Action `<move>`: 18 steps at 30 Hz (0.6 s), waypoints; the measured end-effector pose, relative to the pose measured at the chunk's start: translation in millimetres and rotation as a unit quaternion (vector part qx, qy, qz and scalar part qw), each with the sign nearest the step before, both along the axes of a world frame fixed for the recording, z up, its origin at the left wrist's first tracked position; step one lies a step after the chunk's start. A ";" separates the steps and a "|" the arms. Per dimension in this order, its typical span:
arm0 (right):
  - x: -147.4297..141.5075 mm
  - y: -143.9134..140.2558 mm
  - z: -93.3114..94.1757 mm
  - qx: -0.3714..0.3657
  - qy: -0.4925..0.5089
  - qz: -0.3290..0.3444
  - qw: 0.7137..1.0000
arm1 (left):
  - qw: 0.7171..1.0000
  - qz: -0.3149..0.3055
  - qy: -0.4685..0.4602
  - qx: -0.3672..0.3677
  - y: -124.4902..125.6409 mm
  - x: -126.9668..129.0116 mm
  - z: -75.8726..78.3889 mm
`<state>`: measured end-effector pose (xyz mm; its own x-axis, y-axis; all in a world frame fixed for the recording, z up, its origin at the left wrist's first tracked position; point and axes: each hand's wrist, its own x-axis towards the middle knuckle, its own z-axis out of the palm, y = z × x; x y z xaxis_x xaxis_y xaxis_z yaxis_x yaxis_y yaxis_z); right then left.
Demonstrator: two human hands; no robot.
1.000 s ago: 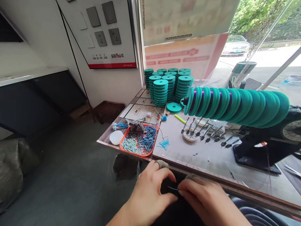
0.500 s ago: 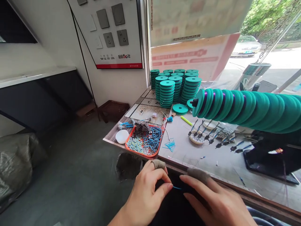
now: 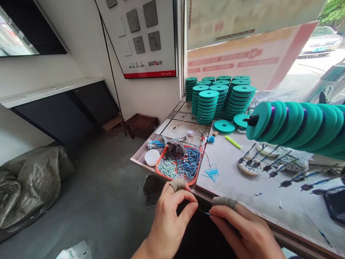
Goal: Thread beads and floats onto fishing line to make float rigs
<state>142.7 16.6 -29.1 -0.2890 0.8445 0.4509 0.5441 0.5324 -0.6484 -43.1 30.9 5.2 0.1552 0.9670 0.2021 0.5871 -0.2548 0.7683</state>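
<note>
Below the near table edge, over dark cloth: left hand and right hand meeting fingertip to fingertip. Pinching a thin blue wire between left thumb and forefinger, narrow grip; right fingertips closing on its other end, also narrow. Wearing grey fabric finger cots on one left fingertip and one right fingertip.

Just beyond the left hand, sitting at the table's near-left corner: orange tray holding blue and pale beaded pieces plus a dark tangle. Lying just left of the tray: white round lid. Lying just right of the tray: loose scatter of blue wire bits. Standing further back against the window: stacks of teal spools. Jutting in from the right, above the table: horizontal rod strung with teal spools. Resting beneath the rod: small round dish with dark-tipped pins leaning across it.
</note>
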 end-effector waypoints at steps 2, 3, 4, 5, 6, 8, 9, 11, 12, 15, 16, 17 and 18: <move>-0.7 2.9 0.6 -0.020 -0.005 -0.003 1.000 | 0.993 0.030 0.101 0.050 18.4 -7.1 2.4; -0.6 4.9 1.7 -0.026 -0.010 -0.003 1.000 | 0.984 0.032 0.165 0.061 28.8 -9.6 4.6; -0.1 7.1 3.1 -0.032 -0.016 0.002 0.999 | 0.971 0.014 0.230 0.055 39.1 -11.2 7.2; 0.5 9.3 4.6 -0.036 -0.024 0.009 0.999 | 0.957 -0.017 0.286 0.040 48.7 -11.7 10.1; 1.3 11.1 5.9 -0.039 -0.031 0.017 0.999 | 0.950 -0.037 0.308 0.032 57.1 -11.2 13.0; 2.8 13.4 7.6 -0.044 -0.039 0.023 0.998 | 0.939 -0.072 0.336 0.017 69.0 -7.8 18.1; 3.4 13.8 7.8 -0.047 -0.041 0.019 0.998 | 0.936 -0.081 0.342 0.014 72.6 -5.6 20.0; 4.4 13.5 7.5 -0.052 -0.041 0.004 0.998 | 0.930 -0.095 0.354 0.009 76.0 -1.2 22.4; 4.7 13.1 7.2 -0.054 -0.043 0.005 0.998 | 0.929 -0.100 0.357 0.008 76.5 0.4 23.0; 4.9 11.9 6.6 -0.058 -0.043 0.011 0.997 | 0.930 -0.104 0.353 0.008 75.2 1.8 23.2; 4.6 11.6 6.7 -0.061 -0.040 0.008 0.997 | 0.933 -0.100 0.347 0.009 74.4 1.0 22.9; 4.1 11.4 6.9 -0.066 -0.038 0.002 0.997 | 0.936 -0.093 0.339 0.013 73.4 -0.1 22.2; 3.3 11.2 7.0 -0.071 -0.036 -0.007 0.997 | 0.940 -0.086 0.329 0.017 72.4 -1.5 21.3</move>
